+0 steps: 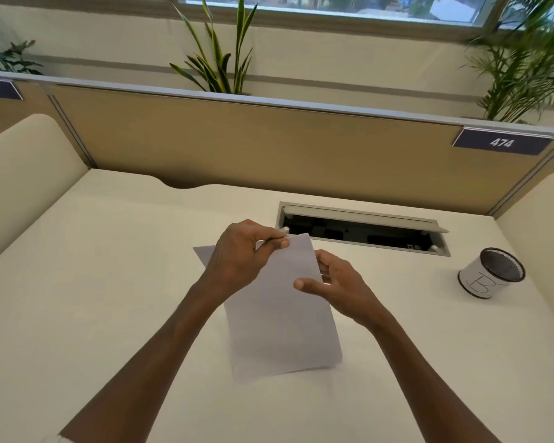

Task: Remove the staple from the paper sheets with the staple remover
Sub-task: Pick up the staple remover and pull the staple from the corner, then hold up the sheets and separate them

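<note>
Paper sheets (279, 318): thin, matt, smooth. Desk (109, 282): cream, smooth, low sheen. Cable tray (359, 215): brushed metal frame. Cup (493, 272): black mesh, white paper wrap.

The sheets (282, 311) are held over the middle of the desk (109, 282), left hand (240, 254) at the far corner, right hand (336, 282) at the right edge. Behind lies the cable tray (362, 230); the cup (490, 272) is set far right.
</note>
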Action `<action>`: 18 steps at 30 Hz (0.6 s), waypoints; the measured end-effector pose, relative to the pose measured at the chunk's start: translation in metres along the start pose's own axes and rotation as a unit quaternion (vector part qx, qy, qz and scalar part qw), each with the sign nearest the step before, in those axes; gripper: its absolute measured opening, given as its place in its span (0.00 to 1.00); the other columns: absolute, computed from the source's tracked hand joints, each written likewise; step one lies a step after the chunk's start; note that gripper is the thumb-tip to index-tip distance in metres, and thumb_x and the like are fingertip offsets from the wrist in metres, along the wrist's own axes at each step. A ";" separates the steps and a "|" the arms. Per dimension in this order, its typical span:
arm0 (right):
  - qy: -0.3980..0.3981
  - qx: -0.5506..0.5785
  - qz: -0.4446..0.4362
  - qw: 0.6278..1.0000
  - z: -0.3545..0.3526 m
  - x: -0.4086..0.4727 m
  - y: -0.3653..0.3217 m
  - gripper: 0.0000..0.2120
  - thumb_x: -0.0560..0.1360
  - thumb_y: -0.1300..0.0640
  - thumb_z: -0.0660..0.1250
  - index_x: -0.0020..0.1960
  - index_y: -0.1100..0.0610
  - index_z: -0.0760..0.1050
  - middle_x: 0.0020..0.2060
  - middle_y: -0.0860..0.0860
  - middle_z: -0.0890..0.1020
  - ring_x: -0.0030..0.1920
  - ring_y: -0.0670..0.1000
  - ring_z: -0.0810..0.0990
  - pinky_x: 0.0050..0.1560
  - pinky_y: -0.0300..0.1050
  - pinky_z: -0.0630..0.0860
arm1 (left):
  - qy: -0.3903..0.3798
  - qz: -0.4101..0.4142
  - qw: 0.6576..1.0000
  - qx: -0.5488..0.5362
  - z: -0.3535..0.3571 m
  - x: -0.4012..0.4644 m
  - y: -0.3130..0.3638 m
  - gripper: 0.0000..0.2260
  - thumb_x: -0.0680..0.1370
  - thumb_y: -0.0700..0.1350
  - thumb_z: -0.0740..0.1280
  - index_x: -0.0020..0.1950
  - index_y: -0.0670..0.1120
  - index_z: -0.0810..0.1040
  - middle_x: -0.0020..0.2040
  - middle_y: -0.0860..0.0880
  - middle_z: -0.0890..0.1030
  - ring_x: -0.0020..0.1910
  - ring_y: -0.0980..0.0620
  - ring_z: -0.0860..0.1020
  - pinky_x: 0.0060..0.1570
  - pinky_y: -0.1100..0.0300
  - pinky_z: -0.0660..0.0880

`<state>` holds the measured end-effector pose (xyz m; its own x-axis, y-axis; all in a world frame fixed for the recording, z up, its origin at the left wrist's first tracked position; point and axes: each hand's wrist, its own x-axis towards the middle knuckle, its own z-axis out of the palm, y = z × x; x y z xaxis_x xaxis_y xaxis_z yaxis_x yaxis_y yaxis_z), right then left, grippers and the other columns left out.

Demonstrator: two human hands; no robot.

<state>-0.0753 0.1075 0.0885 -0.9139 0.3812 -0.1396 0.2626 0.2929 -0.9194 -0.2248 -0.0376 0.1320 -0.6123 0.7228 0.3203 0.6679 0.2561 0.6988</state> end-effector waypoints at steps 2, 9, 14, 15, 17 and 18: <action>0.067 -0.033 -0.036 0.997 0.002 -0.018 -0.009 0.15 0.75 0.47 0.70 0.59 0.52 0.77 0.51 0.48 0.84 0.49 0.48 0.84 0.48 0.43 0.82 | 0.013 0.000 1.000 -0.009 -0.005 -0.004 0.022 0.06 0.75 0.49 0.70 0.50 0.53 0.85 0.46 0.51 0.86 0.46 0.54 0.80 0.46 0.51 0.78; 0.208 0.046 -0.097 0.972 -0.023 -0.063 -0.054 0.05 0.77 0.54 0.69 0.49 0.55 0.81 0.42 0.51 0.85 0.40 0.52 0.84 0.41 0.47 0.82 | 0.176 0.095 0.979 0.028 -0.034 -0.018 0.084 0.18 0.70 0.52 0.75 0.58 0.49 0.81 0.54 0.52 0.83 0.55 0.55 0.77 0.56 0.52 0.75; 0.245 0.158 -0.121 0.949 -0.060 -0.095 -0.092 0.05 0.76 0.56 0.70 0.51 0.53 0.82 0.44 0.52 0.87 0.43 0.56 0.86 0.44 0.51 0.84 | 0.307 -0.072 0.944 -0.095 -0.050 -0.033 0.103 0.45 0.65 0.62 0.74 0.74 0.46 0.59 0.72 0.49 0.69 0.71 0.52 0.65 0.67 0.58 0.64; 0.247 0.176 -0.125 0.944 -0.068 -0.101 -0.100 0.05 0.76 0.56 0.70 0.51 0.52 0.82 0.45 0.51 0.87 0.44 0.57 0.86 0.44 0.51 0.84 | 0.284 -0.106 0.940 -0.156 -0.051 -0.035 0.107 0.46 0.65 0.62 0.74 0.75 0.45 0.57 0.72 0.49 0.69 0.71 0.52 0.66 0.67 0.57 0.65; 0.249 0.207 -0.135 0.936 -0.080 -0.111 -0.112 0.08 0.75 0.56 0.70 0.53 0.55 0.82 0.46 0.53 0.87 0.45 0.57 0.87 0.45 0.53 0.84 | 0.212 -0.140 0.930 -0.266 -0.052 -0.036 0.111 0.45 0.66 0.63 0.73 0.75 0.44 0.58 0.70 0.48 0.72 0.68 0.53 0.71 0.66 0.56 0.68; 0.251 0.223 -0.139 0.932 -0.086 -0.117 -0.117 0.08 0.75 0.57 0.70 0.54 0.55 0.82 0.47 0.53 0.87 0.44 0.57 0.87 0.45 0.53 0.84 | 0.175 -0.139 0.919 -0.325 -0.052 -0.038 0.114 0.45 0.65 0.65 0.73 0.73 0.44 0.62 0.68 0.47 0.75 0.65 0.53 0.75 0.63 0.56 0.71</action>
<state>0.0275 0.1041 0.2444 -0.6388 0.7390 0.2142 -0.2198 0.0916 -0.9712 -0.1474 -0.0688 0.2327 -0.8957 0.4075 0.1777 0.1402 -0.1203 0.9828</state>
